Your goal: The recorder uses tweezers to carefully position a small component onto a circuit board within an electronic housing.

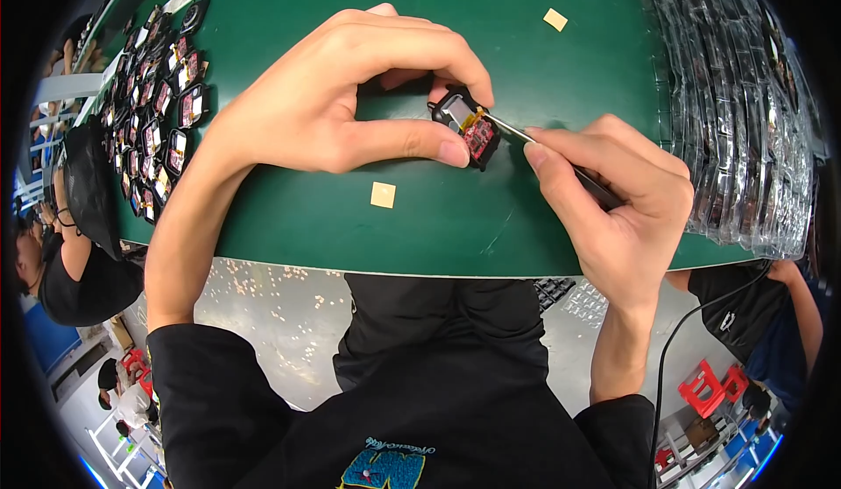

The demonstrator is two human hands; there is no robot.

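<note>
Between the thumb and fingers of my left hand (350, 95) is a small black opened device case (442, 114), tilted above the green table. Inside it show a red circuit board (481, 141), a silvery rectangular part and a bit of amber tape. My right hand (618, 182) is closed round a pair of tweezers (589, 180) with a dark handle. Their slim metal tip meets the case's right edge, near the amber tape; whether it grips anything is too small to tell. The left fingertips behind the case are partly hidden.
Many similar opened devices (153, 108) lie crowded on the table's left side. Stacked clear plastic trays (731, 112) fill the right side. Two small yellowish squares (383, 195) lie on the green tabletop (298, 218). Other people sit nearby at both sides.
</note>
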